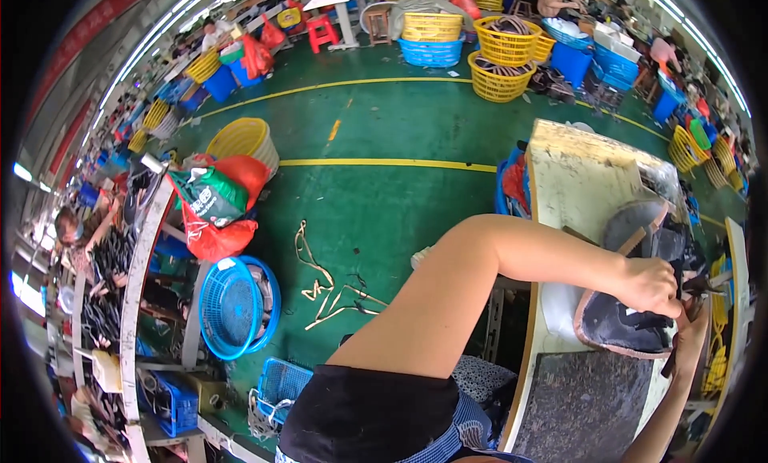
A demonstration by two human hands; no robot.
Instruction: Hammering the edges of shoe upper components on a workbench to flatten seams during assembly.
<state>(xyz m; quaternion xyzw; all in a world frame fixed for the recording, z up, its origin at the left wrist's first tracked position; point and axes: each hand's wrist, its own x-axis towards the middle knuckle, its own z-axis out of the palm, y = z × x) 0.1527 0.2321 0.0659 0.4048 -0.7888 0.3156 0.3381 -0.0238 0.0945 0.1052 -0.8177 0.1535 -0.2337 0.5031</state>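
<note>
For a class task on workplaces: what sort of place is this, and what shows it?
Probably a factory workshop: yellow lines mark the green floor, stacked yellow baskets stand across the way, and a scuffed worktable is in use nearby.

Left arm (436,303) bent, left hand (650,289) curled, right hand (693,332) beside it

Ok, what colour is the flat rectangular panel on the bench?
Dark grey, mottled lighter; the panel shows best in the head view.
</note>
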